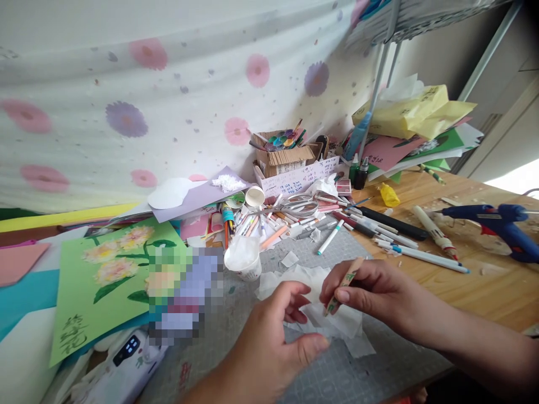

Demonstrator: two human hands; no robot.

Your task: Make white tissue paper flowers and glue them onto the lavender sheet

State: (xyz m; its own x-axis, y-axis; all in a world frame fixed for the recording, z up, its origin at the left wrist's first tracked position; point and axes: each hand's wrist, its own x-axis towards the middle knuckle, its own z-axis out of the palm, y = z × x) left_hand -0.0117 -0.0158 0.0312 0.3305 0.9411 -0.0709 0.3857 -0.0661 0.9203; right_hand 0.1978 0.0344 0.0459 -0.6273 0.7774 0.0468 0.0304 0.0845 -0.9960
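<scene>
My right hand (370, 294) pinches a pale wooden stick (347, 283) with green marks on it, held at a slant with its lower end pointing down. Below it, crumpled sheets of thin white tissue paper (351, 336) lie on the grey cutting mat (236, 359). To the left, my left hand (280, 336) is open, with the thumb apart from the curled fingers, over the edge of the paper. I see nothing in that hand. A white paper cup (243, 259) lined with white material stands just behind the tissue.
Scattered markers (330, 237) and scissors (298, 205) lie behind the mat. On the right are a blue glue gun (490, 219) and a yellow tube (388, 195). A green flower picture (105, 280) lies left, behind a white device with a display (126, 359). A cardboard box (286, 160) holds paints.
</scene>
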